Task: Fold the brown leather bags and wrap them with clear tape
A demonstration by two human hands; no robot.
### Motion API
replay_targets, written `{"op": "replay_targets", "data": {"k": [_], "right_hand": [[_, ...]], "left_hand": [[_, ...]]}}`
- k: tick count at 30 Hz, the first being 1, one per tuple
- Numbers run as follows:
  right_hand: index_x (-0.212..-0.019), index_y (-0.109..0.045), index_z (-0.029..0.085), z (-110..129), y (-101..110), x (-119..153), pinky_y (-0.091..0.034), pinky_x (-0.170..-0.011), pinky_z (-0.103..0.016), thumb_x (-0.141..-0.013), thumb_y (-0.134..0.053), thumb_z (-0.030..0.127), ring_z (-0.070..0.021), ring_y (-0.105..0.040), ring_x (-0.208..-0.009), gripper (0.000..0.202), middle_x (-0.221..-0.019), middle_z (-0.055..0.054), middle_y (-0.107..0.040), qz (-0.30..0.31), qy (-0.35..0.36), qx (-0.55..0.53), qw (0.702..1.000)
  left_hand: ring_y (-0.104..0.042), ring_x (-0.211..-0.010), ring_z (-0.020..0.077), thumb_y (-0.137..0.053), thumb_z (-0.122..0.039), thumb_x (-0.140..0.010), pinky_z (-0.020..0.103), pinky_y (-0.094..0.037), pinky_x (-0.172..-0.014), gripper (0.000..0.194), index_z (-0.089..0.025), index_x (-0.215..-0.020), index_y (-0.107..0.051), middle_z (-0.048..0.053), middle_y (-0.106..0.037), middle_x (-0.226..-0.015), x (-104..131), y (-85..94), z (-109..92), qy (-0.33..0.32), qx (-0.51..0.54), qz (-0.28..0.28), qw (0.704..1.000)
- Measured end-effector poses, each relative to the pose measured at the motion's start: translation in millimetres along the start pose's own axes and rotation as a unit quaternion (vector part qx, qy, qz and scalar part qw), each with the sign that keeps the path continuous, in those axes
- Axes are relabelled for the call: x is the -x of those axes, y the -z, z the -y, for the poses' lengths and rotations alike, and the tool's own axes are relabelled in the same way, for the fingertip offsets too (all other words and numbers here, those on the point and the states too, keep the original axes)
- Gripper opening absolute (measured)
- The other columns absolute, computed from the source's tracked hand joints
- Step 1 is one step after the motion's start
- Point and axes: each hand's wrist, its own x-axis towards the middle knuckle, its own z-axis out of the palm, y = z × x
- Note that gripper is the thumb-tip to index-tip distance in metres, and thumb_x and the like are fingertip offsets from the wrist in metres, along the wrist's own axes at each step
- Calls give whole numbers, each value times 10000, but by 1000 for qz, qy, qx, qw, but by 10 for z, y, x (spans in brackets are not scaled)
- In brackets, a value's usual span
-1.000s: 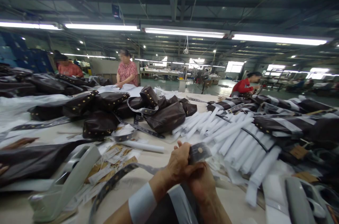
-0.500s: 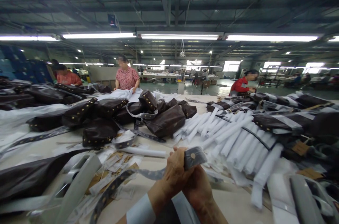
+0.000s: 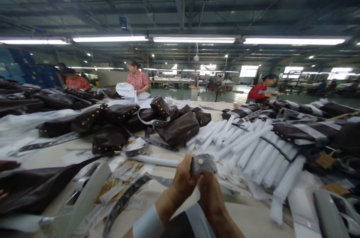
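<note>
Left hand (image 3: pixel 182 178) and right hand (image 3: pixel 209 189), both closed, grip a studded strap (image 3: pixel 203 163) above a cluttered table (image 3: pixel 157 202).

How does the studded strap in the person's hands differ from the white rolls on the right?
The strap is dark grey with gold-toned studs; the white rolls are plain.
The strap bends and curves, while the white rolls look mostly straight.
The left hand and right hand grip the strap; the white rolls lie heaped.
Both are long and narrow.
</note>
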Motion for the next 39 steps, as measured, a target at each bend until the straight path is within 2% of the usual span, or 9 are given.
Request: {"op": "replay_targets", "data": {"k": [6, 10, 13, 17, 23, 30, 33, 35, 39], "right_hand": [[-1001, -602, 219, 305, 297, -169, -435, -592, -300, -658, -582, 337, -185, -560, -605, 363, -717, -12, -625, -20, 31, 285, 958], [-853, -569, 211, 351, 226, -130, -328, -439, -205, -676, -579, 361, -107, -458, -468, 232, -556, 50, -514, -25, -96, 77, 992], [-822, -565, 191, 276, 136, -59, -206, -380, -154, -653, -653, 391, -38, -290, -372, 275, -461, 106, -379, -35, -184, -96, 978], [-800, -591, 168, 137, 59, -14, -155, -355, -139, -613, -743, 434, -12, -210, -362, 359, -451, 112, -368, -22, -198, -215, 956], [-881, -640, 193, 23, -81, 46, -420, -479, -195, -597, -772, 381, -90, -528, -523, 365, -729, 14, -643, -32, -221, -270, 937], [-1015, -608, 179, -263, -135, 113, -423, -455, -208, -661, -707, 478, -114, -552, -512, 474, -711, -11, -648, -21, -187, -272, 944], [-1105, -540, 168, -349, 19, 33, -416, -403, -215, -764, -597, 448, -121, -518, -428, 445, -580, 28, -586, -2, -111, -58, 992], [-1192, -491, 178, -306, 166, -35, -505, -499, -255, -795, -553, 310, -166, -616, -558, 423, -700, -14, -649, 10, 40, 162, 986], [-1306, -444, 200, -96, 384, -127, -542, -821, -354, -751, -423, 59, -239, -623, -1018, 574, -1177, -129, -620, 83, 369, 464, 801]], "left_hand": [[-462, -600, 144, -452, -269, -780, 245, -351, -550, 84, -197, -766, -410, -2, -490, -671, -86, 101, -17, 33, 1, 44, 998], [-474, -648, 145, -547, -313, -759, 247, -360, -592, 183, -183, -847, -453, -3, -510, -729, -120, 109, -136, 71, 37, 71, 994], [-483, -694, 161, -672, -381, -687, 267, -367, -634, 332, -180, -866, -477, 0, -521, -775, -158, 148, -188, 83, 3, 116, 990], [-481, -755, 180, -681, -402, -683, 300, -388, -699, 370, -180, -896, -475, 9, -493, -834, -171, 160, -184, 100, -43, 140, 984], [-470, -846, 197, -542, -365, -765, 332, -406, -769, 275, -177, -934, -432, 48, -447, -930, -71, 37, -195, 144, 8, 92, 985], [-492, -798, 167, -531, -289, -752, 280, -404, -735, 215, -192, -913, -426, 10, -504, -839, 39, -50, -117, 219, 121, 65, 966], [-486, -790, 170, -505, -278, -778, 290, -400, -734, 182, -190, -908, -411, 12, -506, -835, 77, -37, -19, 207, 89, 86, 970], [-481, -783, 177, -516, -223, -755, 305, -391, -732, 162, -186, -864, -402, 21, -511, -834, 76, -11, 28, 214, 31, 131, 968], [-494, -861, 190, -552, -156, -705, 313, -385, -784, 261, -169, -941, -439, 47, -545, -947, 3, 46, 48, 193, 22, 230, 954]]}}
